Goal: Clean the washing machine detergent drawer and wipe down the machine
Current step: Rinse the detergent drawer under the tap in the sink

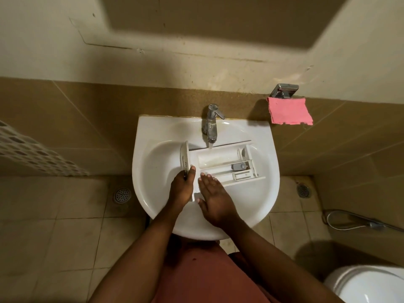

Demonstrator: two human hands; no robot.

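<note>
A white detergent drawer (220, 164) lies across the white wash basin (153, 206), its front panel to the left and its open compartments facing up. A thin stream of water runs from the chrome tap (211, 123) onto the drawer's far edge. My left hand (182, 189) grips the front panel's near end, thumb on top. My right hand (215, 201) lies flat with straight fingers on the drawer's near left corner. A small grey insert sits in the middle compartment.
A pink cloth (288, 111) hangs from a chrome holder (284, 90) on the tiled wall, right of the basin. A toilet (369, 283) stands at the lower right, with a spray hose (349, 221) above it. Floor drains (122, 195) lie on both sides.
</note>
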